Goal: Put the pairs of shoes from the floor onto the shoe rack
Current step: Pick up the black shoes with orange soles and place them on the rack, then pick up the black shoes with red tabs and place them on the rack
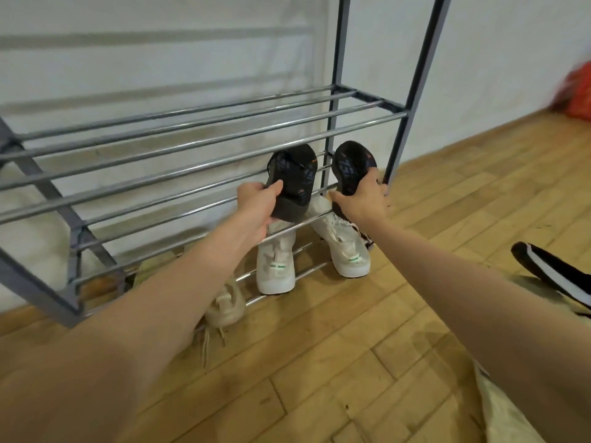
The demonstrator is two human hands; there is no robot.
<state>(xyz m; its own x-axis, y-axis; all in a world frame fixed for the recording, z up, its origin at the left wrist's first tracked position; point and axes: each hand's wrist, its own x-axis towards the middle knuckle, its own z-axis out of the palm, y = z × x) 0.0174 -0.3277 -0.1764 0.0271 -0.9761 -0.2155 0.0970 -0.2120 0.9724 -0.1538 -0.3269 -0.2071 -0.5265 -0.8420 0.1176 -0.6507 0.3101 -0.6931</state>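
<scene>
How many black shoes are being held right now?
2: one black shoe in the left hand, the other in the right hand, both at the rack's middle shelf.

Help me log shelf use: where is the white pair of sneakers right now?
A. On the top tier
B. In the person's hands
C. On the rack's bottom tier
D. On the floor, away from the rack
C: the white sneakers rest on the shoe rack's lowest bars, below the black shoes that both hands hold.
</scene>
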